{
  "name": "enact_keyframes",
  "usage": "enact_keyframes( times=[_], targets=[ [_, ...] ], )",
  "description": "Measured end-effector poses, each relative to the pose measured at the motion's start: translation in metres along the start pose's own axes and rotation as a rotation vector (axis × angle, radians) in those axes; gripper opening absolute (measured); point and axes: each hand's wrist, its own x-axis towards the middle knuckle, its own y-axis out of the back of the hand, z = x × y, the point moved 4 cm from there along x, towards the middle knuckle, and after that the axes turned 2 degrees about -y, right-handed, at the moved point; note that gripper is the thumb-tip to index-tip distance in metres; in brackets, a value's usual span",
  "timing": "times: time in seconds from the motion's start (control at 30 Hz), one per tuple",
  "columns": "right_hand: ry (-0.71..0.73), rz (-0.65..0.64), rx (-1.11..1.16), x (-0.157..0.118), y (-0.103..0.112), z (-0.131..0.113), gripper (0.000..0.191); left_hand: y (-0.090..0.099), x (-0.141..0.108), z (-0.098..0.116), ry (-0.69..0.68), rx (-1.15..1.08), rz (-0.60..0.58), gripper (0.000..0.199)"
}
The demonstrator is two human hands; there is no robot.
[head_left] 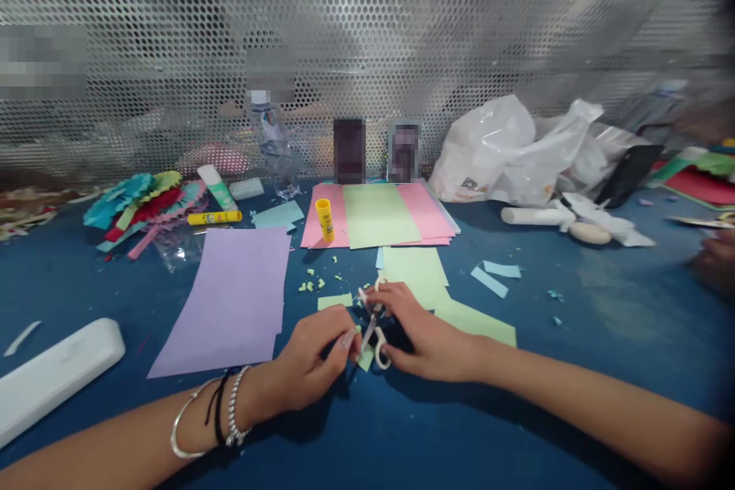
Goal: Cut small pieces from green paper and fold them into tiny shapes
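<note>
In the middle of the blue table, my right hand [416, 329] grips white-handled scissors [372, 328], its fingers in the two loops and the blades spread toward my other hand. My left hand [318, 352] is closed, pinching a small piece of green paper [366, 358] between thumb and fingers, right beside the blades. Tiny green paper cuttings [310, 285] lie just beyond my left hand, near a green strip [334, 302]. Larger green sheets [416, 268] lie beyond and under my right wrist.
Purple paper [235, 298] and a white case [63, 367] lie left. A yellow glue stick [325, 220] stands on pink sheets [321, 218]. Behind are a water bottle [276, 145], paper fans [149, 207], plastic bags [505, 153] and a perforated metal panel [367, 31]. Another person's hand [717, 256] is far right.
</note>
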Motion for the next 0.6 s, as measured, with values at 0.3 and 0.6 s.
enact_keyframes(
  times=[0.3,0.6],
  targets=[
    [-0.068,0.118,-0.370,-0.0018,-0.0035,-0.0055,0.045,-0.0025,-0.0044,0.0021,-0.046,0.130,0.080,0.027],
    [-0.117,0.235,-0.446,-0.0045,-0.0031,0.0033,0.052,-0.0012,-0.0076,-0.0046,-0.005,0.246,0.239,0.025]
  ],
)
